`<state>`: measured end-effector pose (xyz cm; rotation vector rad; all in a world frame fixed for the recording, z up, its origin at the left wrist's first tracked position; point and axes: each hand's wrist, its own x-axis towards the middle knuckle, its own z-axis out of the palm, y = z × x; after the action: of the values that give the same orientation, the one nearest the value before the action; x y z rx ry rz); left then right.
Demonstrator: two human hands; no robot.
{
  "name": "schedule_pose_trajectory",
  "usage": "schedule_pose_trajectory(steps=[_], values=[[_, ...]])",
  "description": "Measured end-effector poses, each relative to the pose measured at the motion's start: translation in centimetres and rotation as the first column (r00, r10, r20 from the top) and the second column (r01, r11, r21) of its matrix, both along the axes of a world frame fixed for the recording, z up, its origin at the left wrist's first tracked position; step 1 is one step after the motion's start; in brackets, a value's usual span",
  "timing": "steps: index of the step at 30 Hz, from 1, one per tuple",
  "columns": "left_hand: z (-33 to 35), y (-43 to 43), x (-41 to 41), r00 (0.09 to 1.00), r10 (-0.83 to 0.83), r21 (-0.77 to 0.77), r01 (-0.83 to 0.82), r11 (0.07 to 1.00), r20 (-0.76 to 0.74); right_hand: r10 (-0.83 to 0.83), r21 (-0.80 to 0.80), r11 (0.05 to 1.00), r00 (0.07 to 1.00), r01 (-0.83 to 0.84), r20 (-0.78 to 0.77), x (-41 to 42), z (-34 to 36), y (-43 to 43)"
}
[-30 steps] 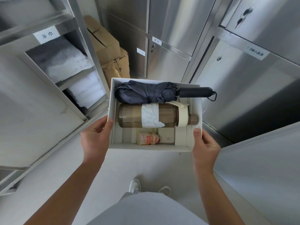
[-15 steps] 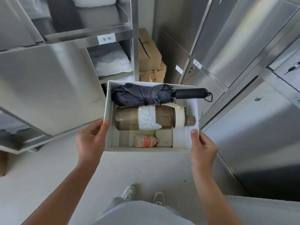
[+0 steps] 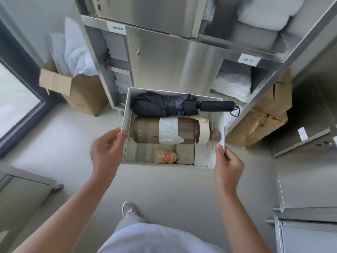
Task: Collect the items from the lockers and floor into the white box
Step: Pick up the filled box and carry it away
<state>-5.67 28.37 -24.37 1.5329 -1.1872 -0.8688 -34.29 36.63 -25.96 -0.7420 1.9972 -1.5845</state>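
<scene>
Left grip (image 3: 106, 154) and right grip (image 3: 228, 165) each clamped on a box (image 3: 129, 150) side; I see umbrella (image 3: 160, 105), bottle (image 3: 147, 129), pouch (image 3: 165, 156) inside.

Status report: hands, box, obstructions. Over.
Left hand, right hand grip white box by its sides. Umbrella, bottle, snack packet inside. Lockers and cardboard boxes close ahead.
</scene>
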Motion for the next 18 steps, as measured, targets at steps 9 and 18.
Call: schedule_pose_trajectory(steps=[9,18], values=[[-0.3,-1.9,13.9,0.955,0.292,-0.002,-0.293,0.956,-0.053,0.265,0.043,0.964,0.963,-0.263,-0.048,12.8,0.0,-10.6],[-0.3,-3.4,23.6,0.865,0.491,-0.047,-0.497,0.866,-0.108,0.469,0.046,0.883,0.882,-0.467,-0.052,23.2,-0.3,-18.7]])
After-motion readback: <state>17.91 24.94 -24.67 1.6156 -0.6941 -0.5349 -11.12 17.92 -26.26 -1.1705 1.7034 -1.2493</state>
